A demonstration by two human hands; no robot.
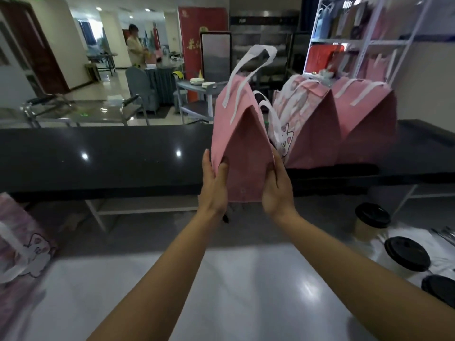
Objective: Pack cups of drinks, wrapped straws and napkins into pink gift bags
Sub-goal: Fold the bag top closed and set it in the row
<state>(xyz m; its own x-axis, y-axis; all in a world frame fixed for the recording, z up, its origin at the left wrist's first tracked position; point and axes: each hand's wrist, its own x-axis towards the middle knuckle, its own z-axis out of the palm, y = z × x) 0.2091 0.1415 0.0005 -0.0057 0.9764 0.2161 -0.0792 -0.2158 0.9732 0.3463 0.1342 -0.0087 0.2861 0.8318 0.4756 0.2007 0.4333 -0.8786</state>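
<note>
I hold a pink gift bag [242, 143] with white handles upright in the air, over the edge of the black counter [103, 156]. My left hand [214, 183] grips its lower left side and my right hand [277, 185] grips its lower right side, thumbs on the near face. Two more pink gift bags [310, 124] [366, 116] stand on the counter just to the right. Three cups with black lids [371, 217] [406, 254] [440, 289] stand on the white table at the right edge. No straws or napkins can be made out.
Another pink bag with a cartoon print [22, 244] lies at the left edge of the white table [221, 291]. A white shelf unit [364, 40] stands behind the counter on the right. A person [135, 49] stands far back on the left, near chairs and tables.
</note>
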